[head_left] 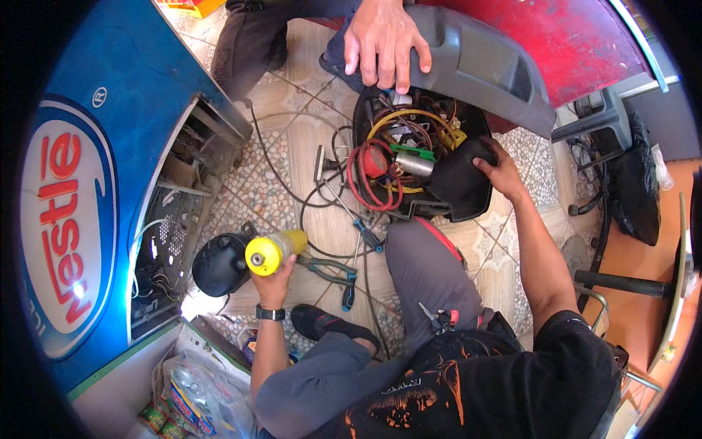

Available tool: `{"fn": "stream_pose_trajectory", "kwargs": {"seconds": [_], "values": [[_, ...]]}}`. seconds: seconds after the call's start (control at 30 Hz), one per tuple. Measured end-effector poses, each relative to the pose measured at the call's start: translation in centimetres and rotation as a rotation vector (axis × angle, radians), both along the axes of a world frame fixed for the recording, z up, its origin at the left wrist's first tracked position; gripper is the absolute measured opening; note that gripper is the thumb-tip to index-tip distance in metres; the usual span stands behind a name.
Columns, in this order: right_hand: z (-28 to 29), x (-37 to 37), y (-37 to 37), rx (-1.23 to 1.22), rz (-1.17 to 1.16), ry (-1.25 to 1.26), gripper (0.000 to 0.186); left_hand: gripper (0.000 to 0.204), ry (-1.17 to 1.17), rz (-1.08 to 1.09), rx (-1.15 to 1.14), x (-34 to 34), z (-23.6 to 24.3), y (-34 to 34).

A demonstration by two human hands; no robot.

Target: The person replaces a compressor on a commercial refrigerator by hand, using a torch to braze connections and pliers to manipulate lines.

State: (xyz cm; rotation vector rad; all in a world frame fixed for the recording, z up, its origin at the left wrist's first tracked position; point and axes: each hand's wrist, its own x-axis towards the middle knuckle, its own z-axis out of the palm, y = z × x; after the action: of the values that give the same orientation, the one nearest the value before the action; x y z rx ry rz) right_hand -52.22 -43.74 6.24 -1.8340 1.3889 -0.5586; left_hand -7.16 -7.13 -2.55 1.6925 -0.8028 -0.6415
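Observation:
My left hand [270,285] grips a yellow canister [291,244], metal-fitted end up, beside a black compressor [215,265]. My right hand [499,170] has its fingers closed on a dark black pouch or flap [462,183] at the right side of an open black toolbox [470,206]. The box holds coiled red and yellow hoses [358,176], a silver cylinder and tangled tools. Pliers [327,270], screwdrivers [369,235] and a black cable lie on the tiles between. Another person's hand [389,45] rests over the raised grey lid [490,62] above the box.
A blue appliance [77,366] with an open lower compartment stands at the left. Bagged goods [183,402] sit at the lower left. A red panel [556,36] is at the upper right, a chair base [621,282] and orange board at the right. The other person's dark-trousered leg [241,51] is at the top.

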Motion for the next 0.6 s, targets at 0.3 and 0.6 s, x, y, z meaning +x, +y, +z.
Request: {"fn": "stream_pose_trajectory", "kwargs": {"seconds": [0.3,0.6], "values": [[2.3,4.7,2.9,-0.206,0.539,0.752,0.066,0.064,-0.189,0.121,-0.050,0.4,-0.1,-2.6],[0.4,8.2,5.6,0.028,0.635,0.731,0.073,0.060,-0.072,0.063,0.028,2.8,-4.0,-2.5]]}}
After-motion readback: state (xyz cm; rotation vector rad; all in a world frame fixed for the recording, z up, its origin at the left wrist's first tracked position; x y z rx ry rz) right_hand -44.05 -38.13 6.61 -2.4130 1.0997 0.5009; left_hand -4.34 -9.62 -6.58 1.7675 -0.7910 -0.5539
